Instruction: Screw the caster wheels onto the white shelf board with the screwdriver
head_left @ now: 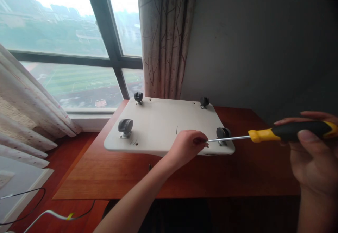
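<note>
A white board [163, 124] lies upside down on a red-brown wooden table [237, 176], with black caster wheels at its corners: near left [125, 126], far left [138, 97], far right [204, 102], near right [223, 133]. My right hand [311, 152] is closed round the yellow and black handle of a screwdriver [277, 133], held level and pointing left. My left hand [188, 145] hovers over the board's near edge, its fingers pinched at the screwdriver's tip beside the near right caster. Whether the fingers hold a screw is hidden.
A large window [66, 50] and patterned curtain [166, 36] stand behind the table, and a grey wall [264, 43] runs to the right. Light curtains [29, 120] hang at the left. Cables [47, 213] lie on the floor at lower left.
</note>
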